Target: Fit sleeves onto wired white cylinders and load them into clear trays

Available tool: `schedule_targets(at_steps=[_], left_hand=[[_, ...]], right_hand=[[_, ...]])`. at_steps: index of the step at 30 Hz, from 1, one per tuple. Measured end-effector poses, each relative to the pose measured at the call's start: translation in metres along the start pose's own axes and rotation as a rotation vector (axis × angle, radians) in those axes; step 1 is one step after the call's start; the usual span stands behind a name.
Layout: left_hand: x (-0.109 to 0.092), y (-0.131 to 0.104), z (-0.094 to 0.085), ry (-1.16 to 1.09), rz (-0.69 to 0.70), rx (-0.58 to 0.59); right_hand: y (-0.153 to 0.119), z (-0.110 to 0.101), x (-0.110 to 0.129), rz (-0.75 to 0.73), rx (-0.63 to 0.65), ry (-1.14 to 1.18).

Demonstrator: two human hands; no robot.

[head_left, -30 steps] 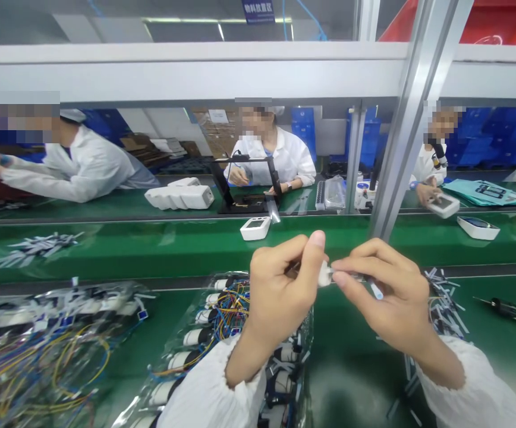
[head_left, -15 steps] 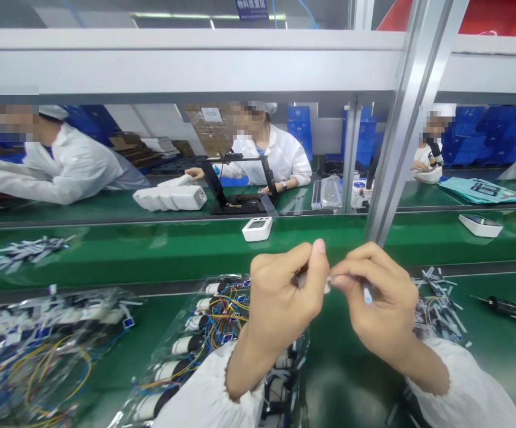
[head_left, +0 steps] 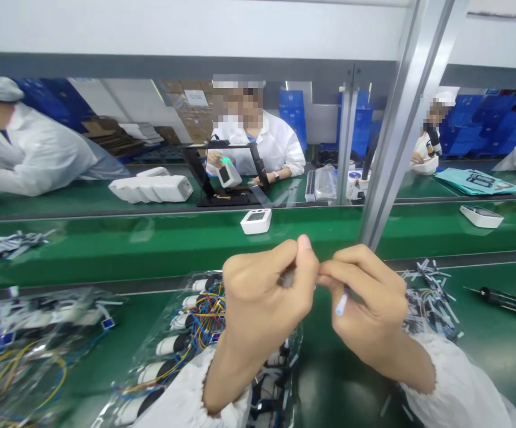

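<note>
My left hand (head_left: 269,291) is closed in a pinch, thumb against the bent forefinger; what it grips is mostly hidden. Fingertips of my right hand (head_left: 367,300) meet it, also pinched. A short pale blue-white stick (head_left: 342,303) pokes out below the right fingers, its other end covered by them. Under and left of my hands lies a clear plastic tray (head_left: 151,342) of white-and-black cylindrical parts (head_left: 173,345) with coloured wires (head_left: 207,315). Beside my right wrist is a pile of thin white strips (head_left: 431,303).
A screwdriver (head_left: 507,302) lies at right. Another bag of wired parts (head_left: 39,333) is at left. White devices (head_left: 256,222) sit on the green belt (head_left: 186,232). A metal post (head_left: 389,142) rises beyond my right hand. Co-workers in white coats (head_left: 280,142) sit opposite.
My view has tilted down and shifted slightly right. Both my hands stay pinched together, their fingertips closer now. The co-worker opposite has lifted a white device into the black frame.
</note>
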State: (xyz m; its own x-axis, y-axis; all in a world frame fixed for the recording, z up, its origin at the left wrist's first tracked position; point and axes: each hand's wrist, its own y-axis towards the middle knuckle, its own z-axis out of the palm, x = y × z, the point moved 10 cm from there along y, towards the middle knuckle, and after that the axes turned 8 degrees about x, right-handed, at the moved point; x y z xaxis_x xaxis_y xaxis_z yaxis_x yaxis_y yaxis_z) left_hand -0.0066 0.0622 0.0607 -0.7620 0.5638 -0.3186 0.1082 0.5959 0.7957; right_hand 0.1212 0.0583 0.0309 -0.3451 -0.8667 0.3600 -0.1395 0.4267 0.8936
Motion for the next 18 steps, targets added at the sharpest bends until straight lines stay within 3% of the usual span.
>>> schedule_targets(at_steps=[5, 11, 14, 18], left_hand=[[-0.008, -0.002, -0.002, 0.077, 0.063, 0.027], [-0.019, 0.001, -0.001, 0.129, 0.281, 0.047], [0.006, 0.009, 0.002, 0.027, 0.089, 0.108], [0.033, 0.009, 0.009, -0.174, -0.175, 0.190]], right_hand=[[0.001, 0.006, 0.003, 0.012, 0.110, -0.033], [0.008, 0.019, -0.016, 0.129, 0.289, 0.190], [0.013, 0.024, -0.028, 0.181, 0.345, 0.273], [0.020, 0.018, -0.030, 0.133, 0.335, 0.270]])
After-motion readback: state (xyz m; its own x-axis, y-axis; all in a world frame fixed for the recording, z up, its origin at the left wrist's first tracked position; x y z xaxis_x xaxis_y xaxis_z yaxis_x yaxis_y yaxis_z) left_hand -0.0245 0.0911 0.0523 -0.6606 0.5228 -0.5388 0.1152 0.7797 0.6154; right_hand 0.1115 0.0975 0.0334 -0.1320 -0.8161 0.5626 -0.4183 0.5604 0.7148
